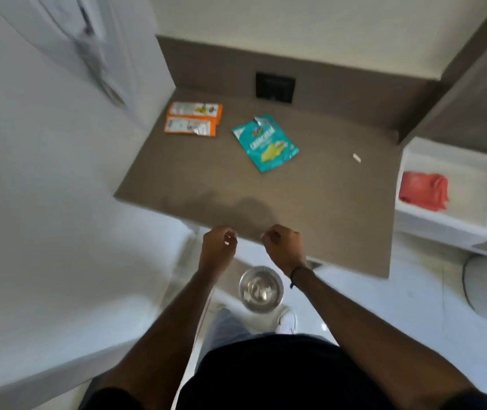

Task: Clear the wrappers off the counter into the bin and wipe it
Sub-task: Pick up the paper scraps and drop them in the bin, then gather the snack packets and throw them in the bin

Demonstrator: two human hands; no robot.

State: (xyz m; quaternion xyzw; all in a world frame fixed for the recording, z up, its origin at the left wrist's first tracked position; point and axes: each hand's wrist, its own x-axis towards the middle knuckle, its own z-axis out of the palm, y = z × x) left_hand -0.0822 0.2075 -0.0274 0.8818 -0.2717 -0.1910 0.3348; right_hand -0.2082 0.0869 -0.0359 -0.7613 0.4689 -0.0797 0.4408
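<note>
A: Head view, item one: a round metal bin (261, 289) on the pale floor, below the near edge of the brown counter (310, 187). We see small white scraps lying in its bottom.

B: Item two, we log the white tray (455, 229) to the right of the counter. It holds one crumpled red cloth (424, 190) at its left end; the rest of its floor shows bare.

A: On the counter itself we count two orange wrappers (193, 119) side by side at the far left corner, touching or nearly so; we cannot tell which.

B: A teal wrapper (265, 142) lies flat near the middle, its top corner torn, well apart from the orange pair. A small white scrap (356, 158) sits alone toward the right.

A: Hands next. We have the left hand (218, 250) curled closed just off the near edge, above the bin, with a bit of white showing at its fingers. What it pinches, we cannot make out.

B: The right hand (283, 247) is curled closed too, over the counter's near edge. A dark band circles its wrist. Whether it holds anything, we cannot tell.

A: Last, a dark square plate (275, 85) on the back wall, behind the wrappers.
</note>
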